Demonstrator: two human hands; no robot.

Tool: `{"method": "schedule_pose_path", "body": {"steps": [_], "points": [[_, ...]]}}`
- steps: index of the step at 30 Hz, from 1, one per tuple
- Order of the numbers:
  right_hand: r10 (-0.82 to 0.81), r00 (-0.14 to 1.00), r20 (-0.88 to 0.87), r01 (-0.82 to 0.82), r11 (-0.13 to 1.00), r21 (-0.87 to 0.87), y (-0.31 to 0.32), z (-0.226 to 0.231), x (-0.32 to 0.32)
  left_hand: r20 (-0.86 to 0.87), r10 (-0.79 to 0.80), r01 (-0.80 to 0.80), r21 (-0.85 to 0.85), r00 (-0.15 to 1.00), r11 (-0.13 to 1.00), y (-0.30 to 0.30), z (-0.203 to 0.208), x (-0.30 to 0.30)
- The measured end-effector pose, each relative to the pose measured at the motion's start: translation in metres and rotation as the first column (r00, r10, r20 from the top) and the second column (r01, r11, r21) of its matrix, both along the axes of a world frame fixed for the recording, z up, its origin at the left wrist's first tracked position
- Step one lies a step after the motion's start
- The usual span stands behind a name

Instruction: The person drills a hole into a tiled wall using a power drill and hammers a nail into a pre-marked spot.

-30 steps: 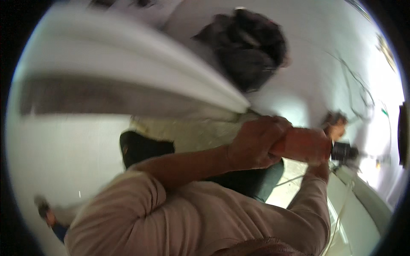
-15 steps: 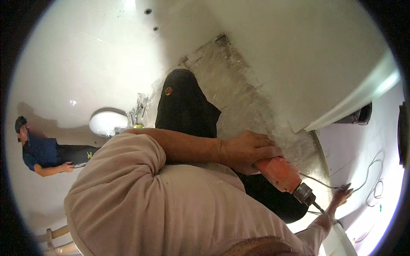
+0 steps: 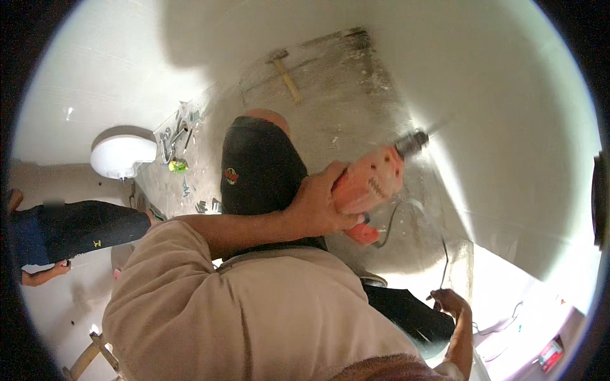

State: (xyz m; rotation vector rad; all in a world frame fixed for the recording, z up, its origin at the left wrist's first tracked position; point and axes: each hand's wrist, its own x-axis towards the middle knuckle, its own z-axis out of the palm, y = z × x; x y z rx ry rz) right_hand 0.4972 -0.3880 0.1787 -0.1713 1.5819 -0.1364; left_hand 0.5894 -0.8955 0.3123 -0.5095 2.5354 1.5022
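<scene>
Showing well to the left of the left grip [image 3: 319,202], a co-worker [image 3: 95,227] in dark shorts with a yellow mark and a blue top is partly cut off by the picture's rim. Nearer the lower edge, left of and behind that grip, are wooden bars [image 3: 84,363]. A rounded white fixture [image 3: 124,156] sits left of the grip and farther ahead; just to its right, small metal tools [image 3: 169,145] lie scattered on the floor [image 3: 337,120] beside a yellow-green item [image 3: 178,165] too small to make out. The wearer's black-clad knee [image 3: 257,168] is just left of the grip. Well ahead of it, a wooden-handled hammer [image 3: 289,84] lies on the floor.

The left grip is wrapped around an orange-red drill [image 3: 372,180], whose dark chuck [image 3: 412,145] and blurred bit point ahead and to the right, away from the grip. A grey cord [image 3: 417,204] arches from beneath the drill to the right grip [image 3: 454,303], which is narrow, its fingers closed on the cord. Ahead and right of both grips rises a pale wall [image 3: 508,114].
</scene>
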Motion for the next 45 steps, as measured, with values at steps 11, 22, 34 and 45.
{"method": "schedule_pose_path", "body": {"steps": [11, 22, 34, 45], "points": [[-0.083, 0.776, -0.625, -0.233, 0.883, -0.407, -0.363, 0.067, -0.116, -0.140, 0.493, -0.380, 0.471, 0.859, 0.796, -0.136, 0.010, -0.061], [0.181, 0.272, -0.945, -0.672, 0.739, -0.052, -0.557, 0.203, -0.131, 0.065, 0.462, -0.363, 0.718, 0.885, 0.594, -0.240, -0.033, -0.101], [-0.262, 0.648, -0.715, -0.396, 0.686, -0.611, -0.636, 0.147, -0.128, 0.117, 0.340, -0.282, 0.825, 0.933, 0.490, -0.263, -0.029, -0.107], [-0.643, 0.761, -0.086, 0.512, 0.677, -0.529, -0.598, 0.053, -0.143, -0.518, 0.442, 0.125, 0.740, 0.732, 0.661, -0.234, -0.002, 0.003]]}}
